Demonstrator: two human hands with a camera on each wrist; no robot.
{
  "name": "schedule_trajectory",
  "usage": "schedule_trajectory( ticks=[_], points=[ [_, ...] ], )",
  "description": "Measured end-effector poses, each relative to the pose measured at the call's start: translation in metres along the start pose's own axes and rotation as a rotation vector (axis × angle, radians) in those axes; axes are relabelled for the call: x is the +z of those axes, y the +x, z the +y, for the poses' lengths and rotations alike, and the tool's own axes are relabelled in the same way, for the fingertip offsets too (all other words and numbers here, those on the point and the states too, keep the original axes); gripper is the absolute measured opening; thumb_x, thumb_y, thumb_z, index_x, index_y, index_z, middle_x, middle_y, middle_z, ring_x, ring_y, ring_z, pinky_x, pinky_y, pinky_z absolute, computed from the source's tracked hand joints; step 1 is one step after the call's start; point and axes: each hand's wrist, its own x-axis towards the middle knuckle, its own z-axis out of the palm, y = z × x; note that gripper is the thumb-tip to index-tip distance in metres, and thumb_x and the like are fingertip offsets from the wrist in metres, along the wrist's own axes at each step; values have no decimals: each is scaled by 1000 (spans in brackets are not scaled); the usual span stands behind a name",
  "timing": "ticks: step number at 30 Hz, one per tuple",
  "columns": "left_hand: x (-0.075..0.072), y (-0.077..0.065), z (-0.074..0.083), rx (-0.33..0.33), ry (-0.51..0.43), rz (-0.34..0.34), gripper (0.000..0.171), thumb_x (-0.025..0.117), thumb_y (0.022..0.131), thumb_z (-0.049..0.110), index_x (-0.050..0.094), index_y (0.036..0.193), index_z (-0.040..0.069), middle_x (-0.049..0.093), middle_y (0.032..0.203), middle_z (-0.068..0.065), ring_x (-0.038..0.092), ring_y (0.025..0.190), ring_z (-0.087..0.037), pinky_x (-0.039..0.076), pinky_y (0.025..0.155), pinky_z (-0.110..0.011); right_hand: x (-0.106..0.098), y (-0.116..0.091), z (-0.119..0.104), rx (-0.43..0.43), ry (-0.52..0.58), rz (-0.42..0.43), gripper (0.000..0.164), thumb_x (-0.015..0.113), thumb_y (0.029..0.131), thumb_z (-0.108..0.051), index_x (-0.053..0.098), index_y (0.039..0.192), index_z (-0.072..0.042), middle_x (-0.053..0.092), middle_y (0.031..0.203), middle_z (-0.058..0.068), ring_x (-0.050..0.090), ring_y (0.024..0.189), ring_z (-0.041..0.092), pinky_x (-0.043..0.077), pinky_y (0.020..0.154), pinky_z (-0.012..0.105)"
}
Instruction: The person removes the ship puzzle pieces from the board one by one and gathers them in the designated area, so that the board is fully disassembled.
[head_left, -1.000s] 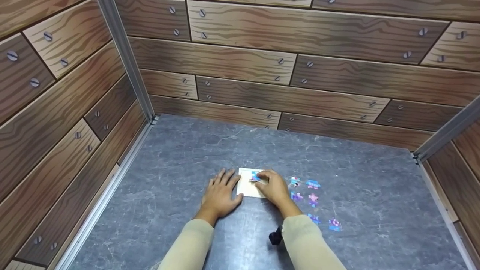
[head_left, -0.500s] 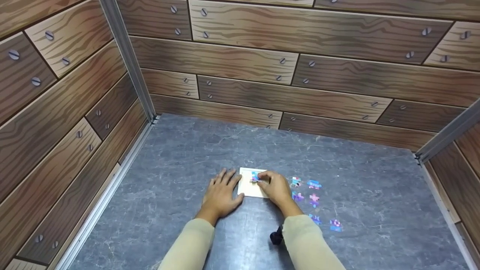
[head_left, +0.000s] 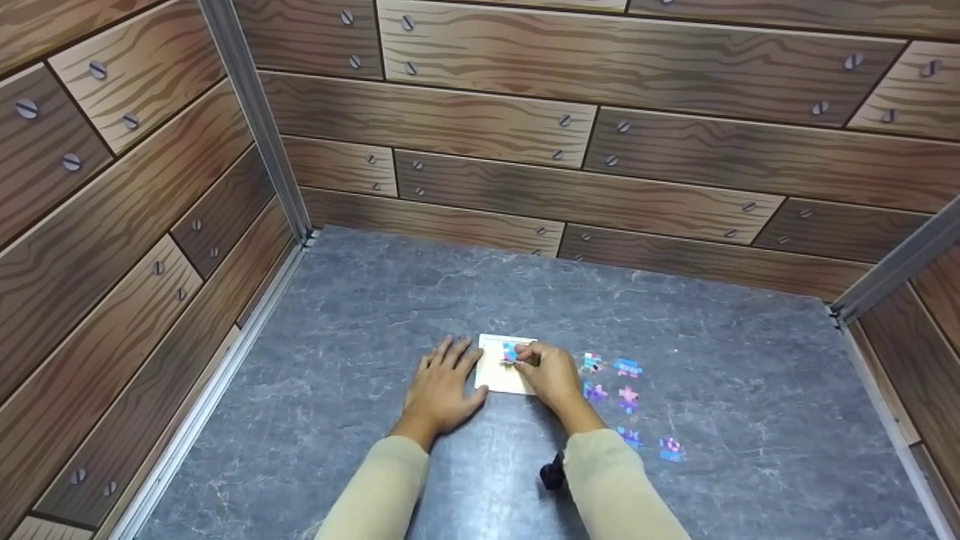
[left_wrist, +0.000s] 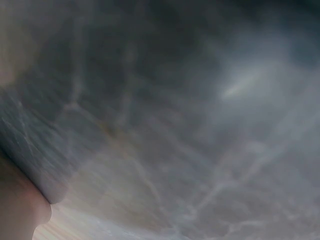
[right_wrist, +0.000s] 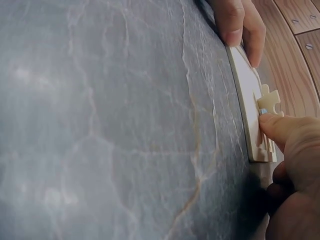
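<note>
A pale puzzle board (head_left: 501, 375) lies flat on the grey marbled table. My left hand (head_left: 440, 390) rests at its left side, fingers spread, with thumb and index finger touching the edge. My right hand (head_left: 551, 375) pinches a blue and pink jigsaw piece (head_left: 509, 351) between thumb and index finger over the upper part of the board. Seen by the right wrist camera, the jigsaw piece (right_wrist: 270, 99) stands tilted up from the board (right_wrist: 244, 90), showing its cream back. Whether it touches the board I cannot tell. Only a bit of the left hand (left_wrist: 20, 210) enters the left wrist view.
Several loose jigsaw pieces (head_left: 628, 398) lie to the right of the board, one (head_left: 671, 448) farther out. A black object (head_left: 553, 474) is by the right cuff. Wood-patterned walls (head_left: 480, 172) enclose the table on the back and sides.
The jigsaw piece in my right hand has turned slightly, and a little more of its blue face shows. My left hand stays in place on the board's edge.
</note>
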Motion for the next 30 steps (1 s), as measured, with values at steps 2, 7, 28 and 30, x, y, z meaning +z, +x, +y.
schedule_trajectory(
  ticks=[2, 7, 28, 30],
  points=[
    [0, 0, 0, 0, -3, 3, 71, 49, 101, 69, 46, 165, 35, 36, 178, 4, 26, 169, -31, 33, 130, -63, 0, 0, 0, -22, -19, 0, 10, 85, 93, -13, 80, 87, -18, 84, 121, -1, 78, 119, 27, 61, 99, 46],
    [-1, 0, 1, -2, -2, -10, 71, 48, 102, 69, 44, 165, 36, 35, 178, 4, 26, 169, -31, 33, 130, -63, -2, 0, 0, -43, -54, -21, 9, 84, 94, -12, 80, 88, -18, 83, 124, -1, 79, 119, 28, 62, 99, 46],
    [0, 0, -1, 18, -13, 16, 71, 50, 102, 67, 47, 164, 34, 38, 177, 3, 28, 168, -32, 32, 130, -63, 0, 0, -8, 15, -84, -39, 24, 90, 90, -28, 80, 111, -20, 83, 123, 1, 76, 120, 28, 58, 107, 49],
    [2, 0, -1, 22, -12, 25, 71, 50, 102, 68, 47, 164, 34, 38, 177, 4, 28, 168, -32, 33, 129, -63, 2, -1, -10, 21, -79, -32, 28, 91, 89, -29, 78, 112, -19, 83, 121, 3, 77, 117, 27, 59, 105, 49]
  ],
)
